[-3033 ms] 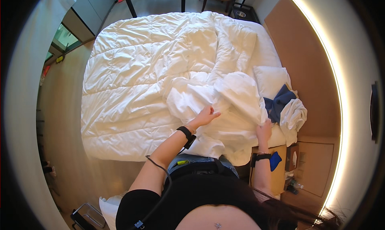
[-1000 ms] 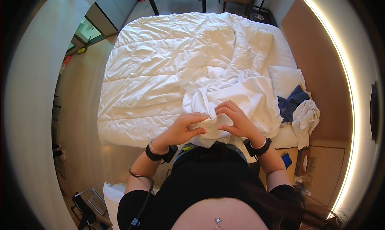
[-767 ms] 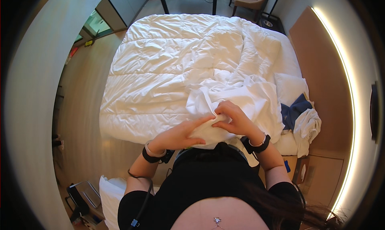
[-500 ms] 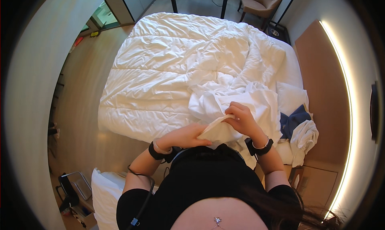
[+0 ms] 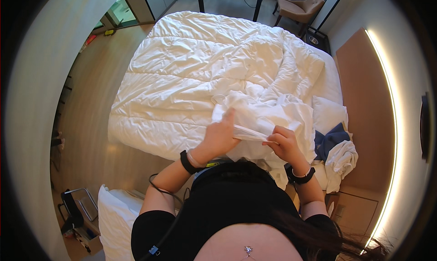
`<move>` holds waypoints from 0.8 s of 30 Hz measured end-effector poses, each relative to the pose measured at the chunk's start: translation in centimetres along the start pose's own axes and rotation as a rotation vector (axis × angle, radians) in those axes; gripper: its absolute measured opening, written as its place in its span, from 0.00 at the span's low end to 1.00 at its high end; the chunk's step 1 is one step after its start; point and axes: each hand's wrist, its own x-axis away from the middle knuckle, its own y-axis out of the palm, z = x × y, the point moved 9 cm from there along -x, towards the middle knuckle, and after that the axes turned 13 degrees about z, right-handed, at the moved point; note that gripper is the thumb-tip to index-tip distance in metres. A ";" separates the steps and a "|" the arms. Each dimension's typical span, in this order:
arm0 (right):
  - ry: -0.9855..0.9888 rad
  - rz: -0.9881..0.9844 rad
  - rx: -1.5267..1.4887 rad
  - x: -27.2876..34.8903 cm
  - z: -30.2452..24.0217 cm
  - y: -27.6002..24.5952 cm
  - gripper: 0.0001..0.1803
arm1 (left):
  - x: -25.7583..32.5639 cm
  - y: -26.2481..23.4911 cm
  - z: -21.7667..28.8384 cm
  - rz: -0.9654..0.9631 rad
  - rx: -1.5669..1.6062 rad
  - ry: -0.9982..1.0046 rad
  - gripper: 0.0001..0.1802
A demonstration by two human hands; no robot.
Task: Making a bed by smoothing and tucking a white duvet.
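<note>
A gathered white cloth (image 5: 261, 116) lies bunched on the near side of the white quilt (image 5: 168, 94). Its near edge is drawn into a narrow band between my two hands. My right hand (image 5: 286, 145) pinches one end of that band between thumb and fingers. At the other end, the band runs into my left hand (image 5: 221, 135), which grips it with the fingers pointing away from me. The left fingertips are a little blurred against the white cloth, and part of the grip is hidden. Both hands are just above the bed's near edge.
White pillow (image 5: 327, 111), dark blue cloth (image 5: 332, 138) and crumpled white cloth (image 5: 341, 158) lie right, beside the brown headboard (image 5: 364, 97). More white bedding (image 5: 114, 220) is at lower left, near a metal-framed item (image 5: 86, 205). A chair (image 5: 300, 7) stands at the far right.
My left hand has moved up and forward, its fingers now pointing away from me. My right hand has come down and to the right. The cloth's edge now stretches between them.
</note>
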 end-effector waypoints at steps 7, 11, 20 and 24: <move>-0.014 -0.091 -0.177 0.2 -2.9 -1.2 0.13 | -0.7 -1.9 -5.3 0.165 -0.140 0.181 0.16; 0.087 -0.287 -0.130 0.6 -1.4 0.3 0.13 | -0.3 -3.1 -5.3 0.331 -0.118 0.196 0.11; -0.059 -0.250 0.144 -0.9 -1.7 0.2 0.07 | 3.2 -4.7 2.1 0.416 0.278 0.551 0.16; -0.086 -0.210 0.131 -1.6 -2.2 1.1 0.08 | 3.9 -5.2 6.5 0.362 0.277 0.712 0.14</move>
